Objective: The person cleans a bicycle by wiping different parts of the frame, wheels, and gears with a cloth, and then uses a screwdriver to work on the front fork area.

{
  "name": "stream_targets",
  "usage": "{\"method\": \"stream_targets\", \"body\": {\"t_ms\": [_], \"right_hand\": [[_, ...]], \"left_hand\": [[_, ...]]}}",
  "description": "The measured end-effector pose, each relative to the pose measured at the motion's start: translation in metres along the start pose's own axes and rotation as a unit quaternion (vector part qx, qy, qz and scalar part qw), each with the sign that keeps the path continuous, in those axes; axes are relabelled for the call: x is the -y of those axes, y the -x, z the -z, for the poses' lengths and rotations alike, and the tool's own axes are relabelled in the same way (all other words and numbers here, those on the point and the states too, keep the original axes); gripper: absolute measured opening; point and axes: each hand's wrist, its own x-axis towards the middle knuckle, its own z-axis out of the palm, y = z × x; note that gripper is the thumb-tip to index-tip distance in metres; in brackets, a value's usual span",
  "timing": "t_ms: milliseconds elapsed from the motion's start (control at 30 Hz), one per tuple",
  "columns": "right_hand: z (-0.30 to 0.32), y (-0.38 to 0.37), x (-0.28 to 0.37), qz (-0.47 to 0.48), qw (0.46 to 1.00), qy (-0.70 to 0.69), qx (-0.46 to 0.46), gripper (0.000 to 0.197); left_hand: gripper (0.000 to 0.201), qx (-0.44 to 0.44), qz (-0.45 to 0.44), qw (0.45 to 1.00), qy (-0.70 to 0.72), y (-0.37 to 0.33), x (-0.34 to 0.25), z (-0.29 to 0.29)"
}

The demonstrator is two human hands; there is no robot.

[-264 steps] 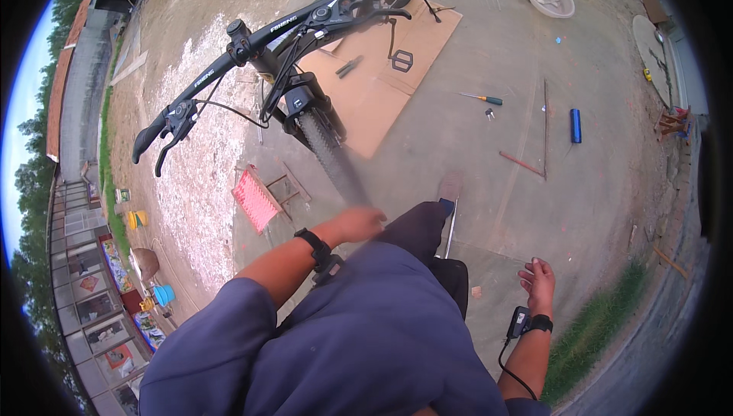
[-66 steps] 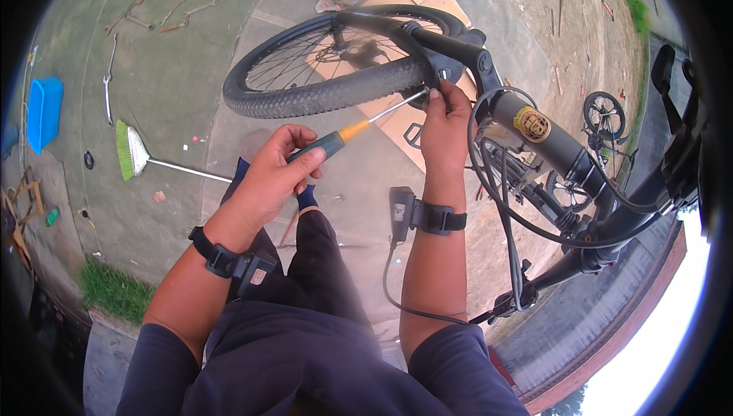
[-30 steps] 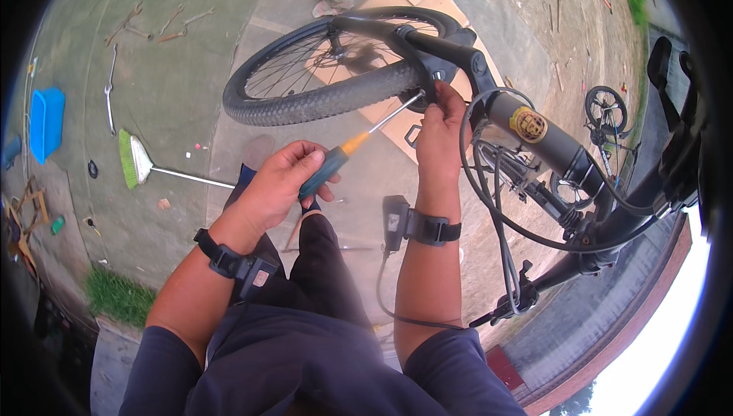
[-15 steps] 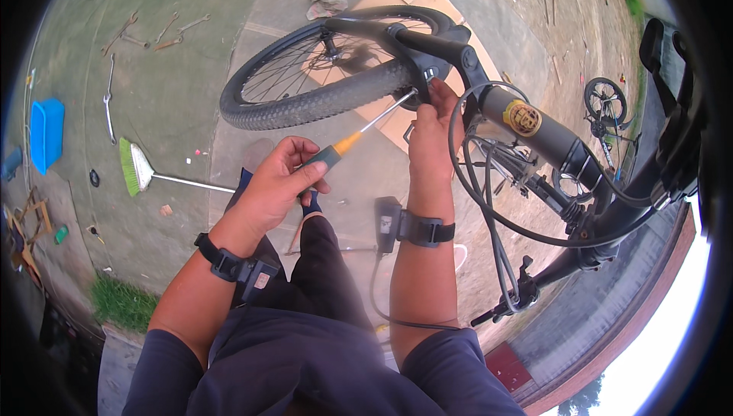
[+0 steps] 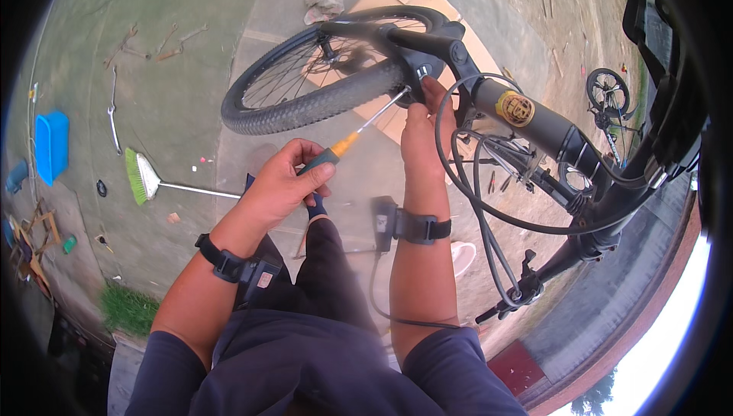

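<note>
My left hand (image 5: 294,177) is closed round the dark green and yellow handle of a screwdriver (image 5: 345,143). Its metal shaft points up and right, and the tip meets the dark part of the bicycle frame beside the rear tyre. My right hand (image 5: 426,127) is raised against that same spot, fingers bent behind the frame; whether they pinch anything is hidden. The grey bicycle (image 5: 495,103) lies tilted, with its wheel (image 5: 305,110) to the left and its handlebar (image 5: 561,263) to the lower right. Black cables (image 5: 475,194) loop just right of my right wrist.
Flattened cardboard (image 5: 477,45) lies under the wheel. Several wrenches (image 5: 114,114) are scattered on the ground at left, near a green-bristled broom (image 5: 143,177) and a blue bin (image 5: 51,147). A second bicycle (image 5: 608,103) is at far right. A rag (image 5: 324,8) lies beyond the wheel.
The view has shifted slightly. Both hands stay at the frame, and the screwdriver's tip remains at the same spot. My right hand's fingers have moved a little.
</note>
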Motion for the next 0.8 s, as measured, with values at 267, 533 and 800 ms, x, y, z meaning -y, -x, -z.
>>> {"method": "stream_targets", "body": {"t_ms": [267,533,800], "right_hand": [[-0.002,0.005,0.004,0.036,0.999,0.028,-0.025,0.049],[-0.003,0.004,-0.007,0.075,0.995,0.053,-0.034,0.041],[-0.008,0.000,-0.025,0.124,0.989,0.068,-0.049,0.049]], "left_hand": [[0.042,-0.007,-0.044,0.939,-0.342,-0.040,-0.059,-0.034],[0.030,-0.078,-0.152,0.831,-0.529,-0.057,-0.064,-0.057],[0.024,-0.082,-0.226,0.797,-0.555,-0.063,-0.059,-0.056]]}}
